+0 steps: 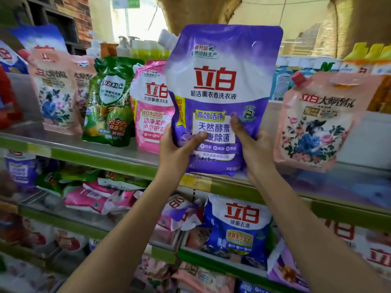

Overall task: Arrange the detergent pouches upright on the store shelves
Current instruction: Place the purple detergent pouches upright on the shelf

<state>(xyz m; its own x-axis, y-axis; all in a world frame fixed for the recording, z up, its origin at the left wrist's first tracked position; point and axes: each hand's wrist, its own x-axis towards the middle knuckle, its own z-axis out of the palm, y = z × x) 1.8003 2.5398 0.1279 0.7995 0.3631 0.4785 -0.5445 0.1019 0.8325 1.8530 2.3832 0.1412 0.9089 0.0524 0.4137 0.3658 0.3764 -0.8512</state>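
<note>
A large purple and white detergent pouch [222, 85] with a white spout cap at its top left stands upright in the middle of the head view, its base at the front of the upper shelf [118, 154]. My left hand [177, 151] grips its lower left edge, thumb across the front. My right hand [254, 149] grips its lower right, thumb on the label. To the left stand a pink pouch [151, 106], a green pouch [110, 102] and a floral pouch [56, 92]. A peach floral pouch [315, 121] leans at the right.
The lower shelf [211, 255] holds a blue pouch [239, 227] upright and several pink, green and purple pouches lying flat in a jumble [101, 197]. Bottles [366, 58] line the back of the upper shelf. Bare shelf surface shows below the peach pouch [347, 185].
</note>
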